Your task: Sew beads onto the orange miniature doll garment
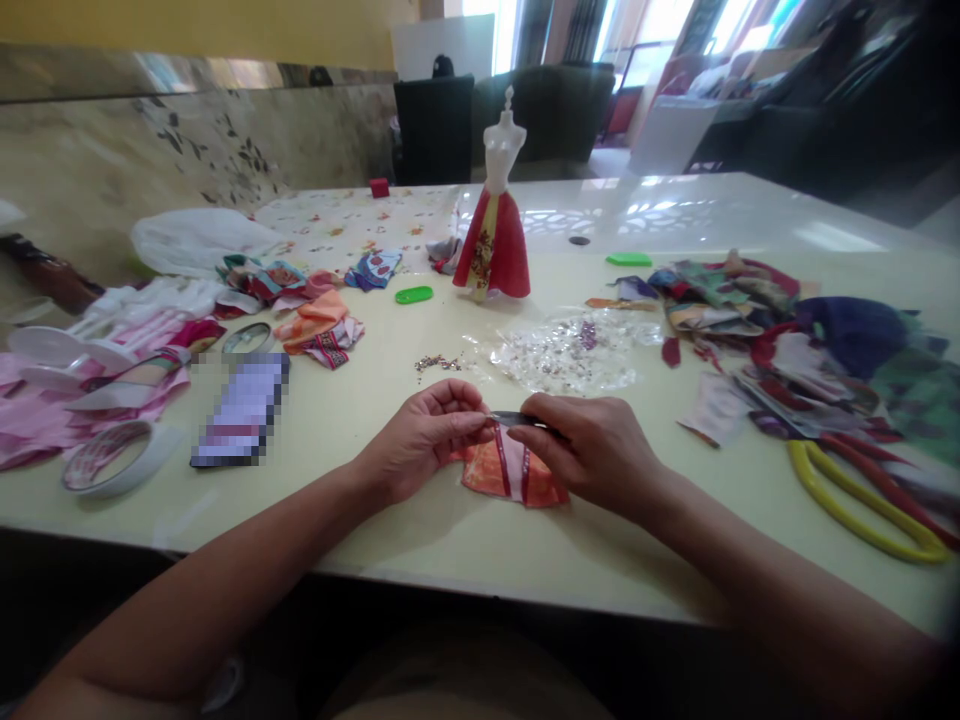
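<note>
My left hand [424, 438] and my right hand [585, 455] meet above an orange cloth piece with red stripes [510, 478], which lies on the pale yellow table [420, 545]. My left fingertips pinch the cloth's top edge. My right fingers hold a small dark tool [517, 419], possibly tweezers, whose tip reaches toward my left fingers. The tool's tip is partly hidden by my fingers. Just beyond my hands lie scattered small beads [439, 364] and a clear plastic sheet of sequins [566, 350].
A small white dress form in a red skirt [491, 240] stands beyond my hands. Heaps of fabric scraps [780, 350] lie at right, with a yellow-and-red looped tool [862, 500] near the edge. At left are a pixelated phone [244, 410], a tape roll [112, 460] and pink cloth [45, 410].
</note>
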Motion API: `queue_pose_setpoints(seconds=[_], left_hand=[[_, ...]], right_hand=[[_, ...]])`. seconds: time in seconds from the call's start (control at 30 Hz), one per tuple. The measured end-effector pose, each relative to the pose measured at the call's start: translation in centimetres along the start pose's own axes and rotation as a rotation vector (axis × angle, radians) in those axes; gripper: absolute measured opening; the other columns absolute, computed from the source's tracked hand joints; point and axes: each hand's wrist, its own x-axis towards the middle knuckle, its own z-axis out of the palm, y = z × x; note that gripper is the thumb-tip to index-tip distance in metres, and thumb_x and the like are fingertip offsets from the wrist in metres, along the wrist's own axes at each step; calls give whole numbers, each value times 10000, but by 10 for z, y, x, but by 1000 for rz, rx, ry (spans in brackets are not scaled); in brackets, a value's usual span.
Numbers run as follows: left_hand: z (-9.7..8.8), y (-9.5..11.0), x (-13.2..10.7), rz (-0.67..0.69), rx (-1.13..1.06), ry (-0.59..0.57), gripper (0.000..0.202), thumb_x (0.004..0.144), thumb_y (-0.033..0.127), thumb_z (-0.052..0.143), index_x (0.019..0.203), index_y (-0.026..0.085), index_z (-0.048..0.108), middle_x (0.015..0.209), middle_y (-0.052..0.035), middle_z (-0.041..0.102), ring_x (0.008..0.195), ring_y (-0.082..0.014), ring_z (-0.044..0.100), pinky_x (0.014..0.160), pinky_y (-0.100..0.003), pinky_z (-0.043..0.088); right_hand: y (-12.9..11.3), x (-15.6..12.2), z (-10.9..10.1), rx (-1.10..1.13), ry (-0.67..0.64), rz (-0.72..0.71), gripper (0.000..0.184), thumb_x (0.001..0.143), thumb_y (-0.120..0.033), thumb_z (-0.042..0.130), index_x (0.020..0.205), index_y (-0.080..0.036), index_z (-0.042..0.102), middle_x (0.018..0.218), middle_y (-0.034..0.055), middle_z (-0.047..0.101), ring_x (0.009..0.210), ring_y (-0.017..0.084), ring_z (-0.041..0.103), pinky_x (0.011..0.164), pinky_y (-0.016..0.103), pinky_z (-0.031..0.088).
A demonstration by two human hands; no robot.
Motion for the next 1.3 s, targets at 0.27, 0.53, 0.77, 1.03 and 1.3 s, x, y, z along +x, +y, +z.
queue_pose_setpoints(seconds=[0.27, 0.53, 0.77, 1.03, 1.3], left_hand=[[-2, -1, -1, 33, 33, -48, 147, 763, 104, 709, 845, 143, 593, 843, 9, 628, 770, -90, 658, 790, -206, 520], [0, -1, -1, 30, 56, -19, 126, 754, 91, 682, 824, 143, 591, 789, 8, 624, 732, -78, 633, 751, -191, 509], [1, -2, -3, -48, 10, 13, 147, 774, 175, 667, 904, 110, 650, 737, -54, 673, 716, -113, 651, 802, -261, 532], [1, 3, -4, -77, 48, -11, 164, 733, 221, 733, 830, 107, 668, 717, -35, 672, 688, -102, 637, 826, -284, 534], [0, 1, -3, -104, -12, -84, 157, 744, 215, 761, 782, 111, 648, 735, -27, 673, 714, -107, 666, 789, -241, 542]], right_hand=[[-6, 2, -2, 134, -37, 73, 365, 925, -465, 475, 725, -178, 578, 557, -31, 508, 493, 72, 398, 517, 243, 236], [-7, 2, 0, 297, -106, 145, 379, 922, -472, 476, 697, -178, 559, 547, -37, 469, 512, 77, 395, 518, 237, 253], [-4, -1, 2, 88, 16, 26, 350, 931, -440, 481, 705, -177, 532, 564, -37, 480, 499, 67, 375, 519, 241, 234], [-4, -3, 1, -7, 50, -41, 335, 938, -427, 467, 726, -181, 549, 582, -25, 513, 505, 80, 393, 521, 252, 237], [-4, -1, -1, 116, 43, -40, 319, 935, -407, 479, 737, -173, 572, 581, -26, 503, 509, 75, 400, 525, 234, 269]])
